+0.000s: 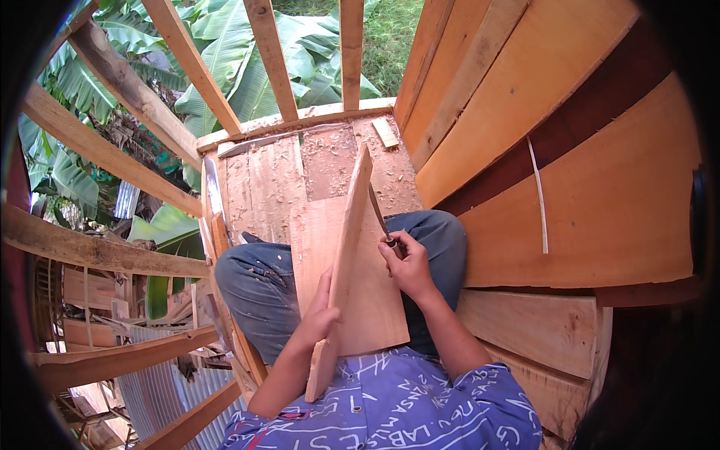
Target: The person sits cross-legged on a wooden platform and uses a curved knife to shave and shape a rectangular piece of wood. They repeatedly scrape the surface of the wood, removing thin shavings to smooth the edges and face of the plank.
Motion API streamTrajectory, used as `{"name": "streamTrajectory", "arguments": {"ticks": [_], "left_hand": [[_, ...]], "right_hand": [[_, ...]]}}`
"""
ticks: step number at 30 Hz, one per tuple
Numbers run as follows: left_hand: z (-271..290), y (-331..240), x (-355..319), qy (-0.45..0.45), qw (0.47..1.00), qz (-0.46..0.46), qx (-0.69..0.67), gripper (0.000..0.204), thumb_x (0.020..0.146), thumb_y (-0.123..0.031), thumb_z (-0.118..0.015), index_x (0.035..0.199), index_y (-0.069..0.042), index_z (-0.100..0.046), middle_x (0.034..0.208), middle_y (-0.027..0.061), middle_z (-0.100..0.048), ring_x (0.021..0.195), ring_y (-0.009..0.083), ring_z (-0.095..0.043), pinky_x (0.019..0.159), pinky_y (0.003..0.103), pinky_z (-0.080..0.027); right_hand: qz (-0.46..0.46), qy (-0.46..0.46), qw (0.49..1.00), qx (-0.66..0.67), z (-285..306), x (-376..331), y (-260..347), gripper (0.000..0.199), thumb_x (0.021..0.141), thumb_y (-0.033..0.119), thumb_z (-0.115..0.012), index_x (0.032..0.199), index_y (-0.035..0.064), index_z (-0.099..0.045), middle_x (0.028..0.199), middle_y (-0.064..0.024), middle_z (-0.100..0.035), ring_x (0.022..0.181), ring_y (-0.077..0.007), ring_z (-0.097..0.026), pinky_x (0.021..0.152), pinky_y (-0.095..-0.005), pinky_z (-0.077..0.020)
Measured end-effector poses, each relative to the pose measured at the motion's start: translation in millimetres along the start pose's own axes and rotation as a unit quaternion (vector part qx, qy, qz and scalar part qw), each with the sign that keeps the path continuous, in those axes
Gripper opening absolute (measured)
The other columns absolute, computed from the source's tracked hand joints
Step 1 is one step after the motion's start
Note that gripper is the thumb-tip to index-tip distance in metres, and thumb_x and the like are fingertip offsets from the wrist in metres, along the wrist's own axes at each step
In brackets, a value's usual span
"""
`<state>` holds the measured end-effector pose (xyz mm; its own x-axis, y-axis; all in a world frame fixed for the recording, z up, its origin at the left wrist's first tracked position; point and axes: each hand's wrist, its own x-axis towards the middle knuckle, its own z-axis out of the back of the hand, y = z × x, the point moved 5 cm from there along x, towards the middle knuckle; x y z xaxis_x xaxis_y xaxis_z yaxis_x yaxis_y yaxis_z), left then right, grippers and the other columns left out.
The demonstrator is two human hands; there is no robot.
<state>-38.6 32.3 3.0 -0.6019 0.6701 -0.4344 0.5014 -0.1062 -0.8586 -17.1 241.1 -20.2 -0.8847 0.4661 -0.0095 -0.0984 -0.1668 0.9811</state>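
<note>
Tan wooden plank point(343, 259), long, thin, edge up

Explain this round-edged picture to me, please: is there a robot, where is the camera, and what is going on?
There is no robot here, just a person's two bare hands. The single picture comes from a wide fisheye camera worn on the head, looking down, so straight edges bend near the rim.

The person sits with bent knees. The left hand grips a narrow board standing on edge. The right hand holds a slim tool with a thin shaft beside that board; its exact kind is unclear. A wide board rests across the lap. Beyond the knees, wood shavings and a small wood piece lie on the plank floor.
</note>
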Motion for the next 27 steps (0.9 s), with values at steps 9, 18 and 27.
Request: {"name": "streamTrajectory", "arguments": {"ticks": [9, 18, 27], "left_hand": [[-10, -1, -4, 0.006, 0.998, -0.06, 0.034, 0.097, 0.061, -0.002, -0.046, 0.153, -0.005, -0.015, 0.146, 0.0106, -0.034, 0.133, 0.0178, -0.035, 0.088, 0.023, -0.044], [-24, -12, -11, 0.04, 0.996, -0.052, 0.056, 0.094, 0.063, -0.006, -0.047, 0.151, 0.004, -0.012, 0.151, 0.0189, -0.022, 0.143, 0.027, -0.02, 0.107, 0.03, -0.032], [-25, -22, -5, 0.063, 0.987, -0.105, 0.101, 0.089, 0.069, -0.008, -0.045, 0.15, 0.004, -0.011, 0.15, 0.0204, -0.023, 0.145, 0.027, -0.016, 0.117, 0.034, -0.013]], "right_hand": [[-0.063, 0.118, 0.981, 0.139, -5, -9, 34, 0.029, 0.103, 0.024, -0.045, 0.114, 0.0014, -0.059, 0.065, 0.0008, -0.05, 0.047, -0.0038, -0.043, 0.043, -0.0199, -0.0364], [-0.071, 0.138, 0.984, 0.087, 9, 10, 44, 0.033, 0.104, 0.027, -0.042, 0.102, 0.0007, -0.061, 0.057, 0.0028, -0.046, 0.042, -0.0035, -0.04, 0.04, -0.021, -0.0337], [-0.112, 0.162, 0.98, 0.027, 12, 5, 45, 0.032, 0.104, 0.027, -0.042, 0.091, 0.0028, -0.06, 0.053, 0.0039, -0.044, 0.041, -0.0039, -0.039, 0.039, -0.0216, -0.0324]]}}
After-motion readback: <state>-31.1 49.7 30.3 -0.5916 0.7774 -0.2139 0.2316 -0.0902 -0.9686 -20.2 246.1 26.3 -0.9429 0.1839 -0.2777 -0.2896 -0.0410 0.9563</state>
